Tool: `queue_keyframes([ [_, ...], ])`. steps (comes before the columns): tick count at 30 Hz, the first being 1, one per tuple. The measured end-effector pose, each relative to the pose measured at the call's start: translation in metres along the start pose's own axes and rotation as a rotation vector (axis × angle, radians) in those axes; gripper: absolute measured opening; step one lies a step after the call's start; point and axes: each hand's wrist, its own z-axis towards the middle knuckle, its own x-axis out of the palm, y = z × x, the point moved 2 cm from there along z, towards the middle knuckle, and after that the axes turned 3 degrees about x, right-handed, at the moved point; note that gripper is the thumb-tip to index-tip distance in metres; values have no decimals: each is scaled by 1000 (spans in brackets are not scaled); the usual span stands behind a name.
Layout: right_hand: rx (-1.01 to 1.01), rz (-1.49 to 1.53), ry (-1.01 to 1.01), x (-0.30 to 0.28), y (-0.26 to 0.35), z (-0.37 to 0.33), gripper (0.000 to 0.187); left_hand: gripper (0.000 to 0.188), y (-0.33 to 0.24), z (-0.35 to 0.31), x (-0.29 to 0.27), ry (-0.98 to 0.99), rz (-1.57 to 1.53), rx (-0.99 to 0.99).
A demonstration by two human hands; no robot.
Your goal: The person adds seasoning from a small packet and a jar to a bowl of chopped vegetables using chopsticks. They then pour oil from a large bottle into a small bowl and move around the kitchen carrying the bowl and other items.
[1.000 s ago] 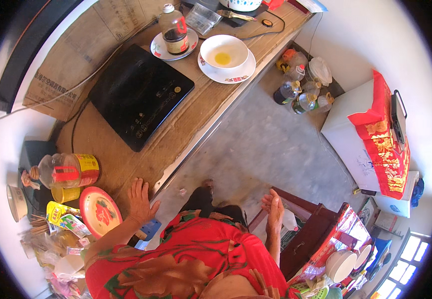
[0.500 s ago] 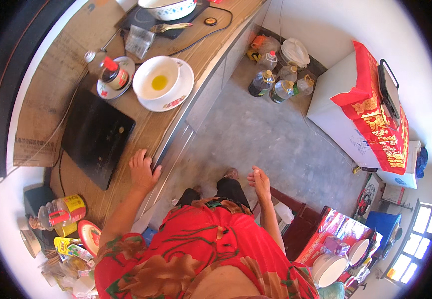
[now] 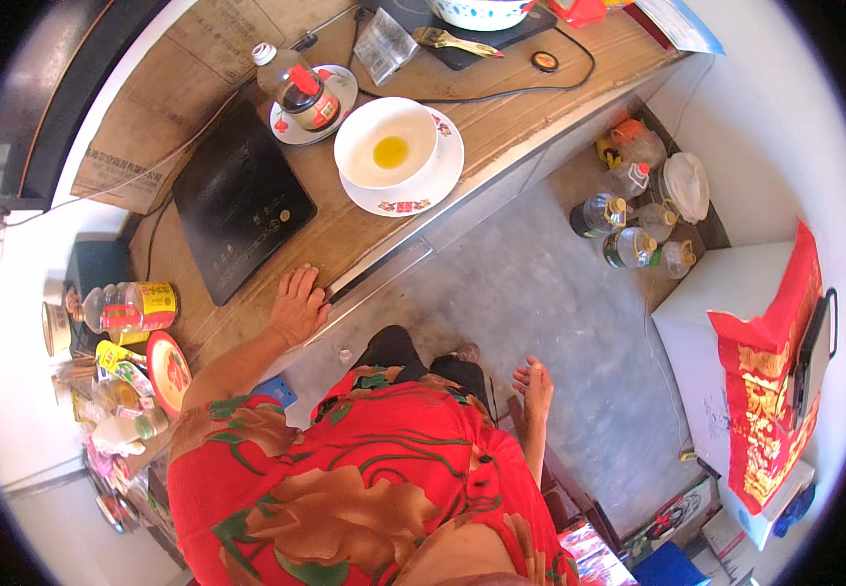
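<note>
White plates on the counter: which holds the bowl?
The front plate, nearer the edge of the counter; the back plate holds a bottle instead.

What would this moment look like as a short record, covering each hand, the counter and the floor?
Left hand: resting at the front edge of the wooden counter, grasping nothing visible
Right hand: out over the floor, fingers loosely curled, nothing seen in it
Nearest the left hand: flat black cooktop
Bowl: white, yellow liquid inside, set on a white plate
Bottle: dark liquid, red handle, on a patterned dish
Far end: brush
Floor corner: several plastic bottles
</note>
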Motion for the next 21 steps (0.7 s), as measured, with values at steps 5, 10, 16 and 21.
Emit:
queue_keyframes([
  [5, -11, -59, 74, 7, 21, 19, 43, 30, 4, 1, 5, 2, -15, 6],
  [10, -17, -95, 78, 18, 54, 36, 40, 30, 10, 3, 9, 22, -25, -14],
  [16, -127, -262, 102, 23, 125, 74, 39, 33, 7, -4, 14, 52, -54, -33],
  [21, -165, -363, 115, 25, 179, 99, 36, 33, 10, -3, 21, 53, -42, 16],
])
